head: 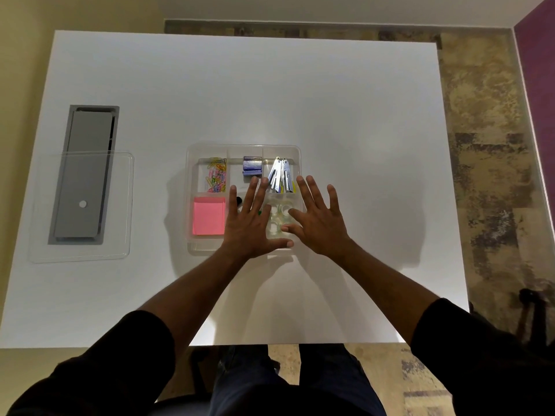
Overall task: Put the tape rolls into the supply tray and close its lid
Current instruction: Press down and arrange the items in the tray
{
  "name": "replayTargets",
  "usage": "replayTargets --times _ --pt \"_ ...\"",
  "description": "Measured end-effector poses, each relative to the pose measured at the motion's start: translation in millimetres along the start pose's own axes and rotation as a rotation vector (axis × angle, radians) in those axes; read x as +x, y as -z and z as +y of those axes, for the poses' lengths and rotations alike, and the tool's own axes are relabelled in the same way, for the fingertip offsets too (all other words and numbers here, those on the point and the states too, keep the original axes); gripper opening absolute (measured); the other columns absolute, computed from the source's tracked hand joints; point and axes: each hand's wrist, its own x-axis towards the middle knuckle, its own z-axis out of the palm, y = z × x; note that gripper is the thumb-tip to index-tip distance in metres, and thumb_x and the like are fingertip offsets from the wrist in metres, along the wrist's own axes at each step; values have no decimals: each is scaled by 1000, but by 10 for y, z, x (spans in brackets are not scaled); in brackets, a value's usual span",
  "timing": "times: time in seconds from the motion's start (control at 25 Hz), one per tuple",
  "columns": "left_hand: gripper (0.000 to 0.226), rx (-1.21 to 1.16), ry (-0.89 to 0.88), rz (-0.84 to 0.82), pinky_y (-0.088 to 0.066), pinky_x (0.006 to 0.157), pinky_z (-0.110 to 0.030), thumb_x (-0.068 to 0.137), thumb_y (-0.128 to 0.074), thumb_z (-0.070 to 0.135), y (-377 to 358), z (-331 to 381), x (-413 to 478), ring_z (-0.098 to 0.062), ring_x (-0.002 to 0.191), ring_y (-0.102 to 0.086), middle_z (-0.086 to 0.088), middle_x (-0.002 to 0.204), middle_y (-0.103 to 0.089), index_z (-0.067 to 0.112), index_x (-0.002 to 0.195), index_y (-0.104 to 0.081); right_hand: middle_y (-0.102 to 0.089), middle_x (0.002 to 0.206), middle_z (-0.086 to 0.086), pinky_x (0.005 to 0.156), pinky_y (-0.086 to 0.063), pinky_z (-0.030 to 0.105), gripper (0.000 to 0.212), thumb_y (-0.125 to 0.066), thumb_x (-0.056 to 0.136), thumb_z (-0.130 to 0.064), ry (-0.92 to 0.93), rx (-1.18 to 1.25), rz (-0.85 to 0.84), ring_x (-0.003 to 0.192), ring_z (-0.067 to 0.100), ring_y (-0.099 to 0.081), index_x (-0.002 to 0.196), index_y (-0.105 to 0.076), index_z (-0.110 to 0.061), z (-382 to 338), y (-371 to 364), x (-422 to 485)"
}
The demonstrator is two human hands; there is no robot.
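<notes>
A clear supply tray (192,175) with several compartments sits mid-table. Its near right compartment holds clear tape rolls (277,219), seen between my hands. My left hand (250,223) hovers flat over the tray's near middle, fingers spread, holding nothing. Over the tray's near right corner my right hand (318,219) is likewise spread and empty. The tray's clear lid (120,205) lies flat at the table's left, apart from the tray.
The tray also holds coloured paper clips (216,175), a purple box (252,166), staple strips (280,175) and pink sticky notes (208,216). A grey cable hatch (84,175) lies under the lid. The white table (360,115) ends near my body.
</notes>
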Motion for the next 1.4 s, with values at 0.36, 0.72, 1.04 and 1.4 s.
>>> replayTargets --times 0.36,0.72,1.04,1.4 --pt "135 -3 -6 -30 1 130 -77 68 -3 110 -40 18 5 -36 169 18 -14 182 17 25 169 -33 1 183 14 131 -13 72 81 -12 98 -83 -2 -60 8 170 39 1 153 -55 -41 0 -115 69" --pt "133 -16 -1 -40 3 130 -76 68 -6 110 -49 0 -69 -37 169 17 -15 182 15 26 166 -38 1 183 15 131 -11 72 72 -28 102 -80 -31 -53 -35 170 38 2 152 -56 -36 -27 -87 125" --pt "106 -48 -38 -28 -4 129 -77 76 -21 106 -36 45 -164 -39 169 15 -15 183 12 32 134 -70 -12 181 16 133 -9 69 17 -67 103 -41 -80 86 13 170 38 -4 108 -77 -28 -181 34 73" --pt "101 -61 -45 40 0 131 -76 79 -16 104 -107 5 -223 -39 170 12 -15 183 7 33 113 -79 -6 183 12 134 -3 69 23 -61 105 -43 -148 77 -63 170 37 3 105 -77 -27 -294 -46 116"
